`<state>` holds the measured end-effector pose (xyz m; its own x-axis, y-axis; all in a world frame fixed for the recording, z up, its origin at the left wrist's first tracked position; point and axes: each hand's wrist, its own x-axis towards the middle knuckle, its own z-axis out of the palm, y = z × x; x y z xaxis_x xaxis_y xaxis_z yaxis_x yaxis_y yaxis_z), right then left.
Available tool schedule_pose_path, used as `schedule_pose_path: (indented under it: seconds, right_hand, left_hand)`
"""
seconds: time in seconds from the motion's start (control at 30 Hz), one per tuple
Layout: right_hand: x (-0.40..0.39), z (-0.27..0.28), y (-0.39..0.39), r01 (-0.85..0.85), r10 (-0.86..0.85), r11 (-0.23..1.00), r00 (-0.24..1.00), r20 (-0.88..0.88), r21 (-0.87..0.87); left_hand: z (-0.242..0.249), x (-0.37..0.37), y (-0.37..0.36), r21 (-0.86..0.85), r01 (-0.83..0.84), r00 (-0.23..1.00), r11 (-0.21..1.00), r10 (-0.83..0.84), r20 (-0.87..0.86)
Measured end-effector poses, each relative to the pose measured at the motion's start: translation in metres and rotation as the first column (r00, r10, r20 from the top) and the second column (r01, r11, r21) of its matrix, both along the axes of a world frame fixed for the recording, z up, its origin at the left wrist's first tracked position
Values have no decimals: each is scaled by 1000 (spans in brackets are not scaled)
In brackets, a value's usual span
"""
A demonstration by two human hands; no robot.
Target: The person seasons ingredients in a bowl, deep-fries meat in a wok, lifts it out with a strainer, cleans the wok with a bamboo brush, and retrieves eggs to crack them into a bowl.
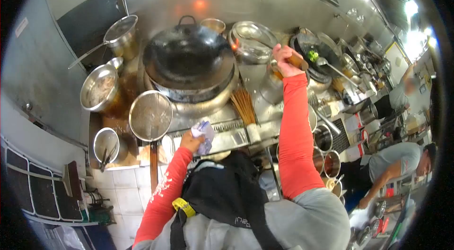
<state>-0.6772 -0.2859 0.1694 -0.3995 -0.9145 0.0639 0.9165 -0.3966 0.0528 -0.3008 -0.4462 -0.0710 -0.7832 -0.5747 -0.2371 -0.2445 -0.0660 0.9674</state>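
My right hand point(284, 61) is closed round the wooden handle of a ladle point(297, 62). Its metal shaft points left over the round metal basin point(231, 44), and I cannot make out the ladle's head clearly. In my left hand point(190, 141) is a bunched purple-and-white cloth point(204, 134), held near the stove's front edge. A large black wok point(189, 61) sits on the burner ahead, dark inside. Between my hands, a bamboo wok brush point(244, 106) leans on the stove front. Left of the cloth lies a round mesh strainer point(151, 115) with a wooden handle.
Pots with strainers, one a metal pot point(99, 88), stand at the left. A tall metal container point(273, 84) is below my right hand. Further right, another wok point(316, 49) holds something green beside a ladle. Two people, one a co-worker in grey point(395, 162), are at the right.
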Motion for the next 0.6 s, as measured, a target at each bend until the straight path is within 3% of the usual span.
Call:
schedule_pose_path:
  seconds: [0.13, 0.23, 0.27, 0.37, 0.4, 0.47, 0.53, 0.6]
  right_hand:
    - [64, 1, 10, -55, 54, 998, 998, 30, 9]
    - [116, 4, 23, -102, 102, 994, 995, 12, 46]
    - [129, 2, 29, -136, 134, 989, 991, 26, 54]
    - [167, 2, 45, -186, 184, 978, 982, 33, 99]
    - [180, 6, 50, -148, 149, 976, 989, 8, 160]
    - [192, 2, 62, -175, 179, 958, 984, 3, 226]
    - [202, 0, 73, -151, 174, 936, 984, -45, 317]
    - [211, -1, 83, -158, 189, 913, 981, -45, 375]
  left_hand:
    - [27, 2, 6, -152, -6, 997, 988, 17, 69]
    - [14, -25, 16, 266, 109, 979, 958, -58, -194]
    - [-2, -37, 18, 241, 179, 969, 954, -128, -213]
    - [-76, -70, 22, 164, 174, 981, 971, -185, 54]
    - [-72, -65, 27, -69, 191, 962, 979, -173, 209]
    - [-43, -61, 40, -497, 285, 887, 820, -29, 461]
    - [-13, -60, 54, -549, 297, 848, 781, 50, 528]
    - [-18, -60, 57, -606, 307, 817, 734, 124, 564]
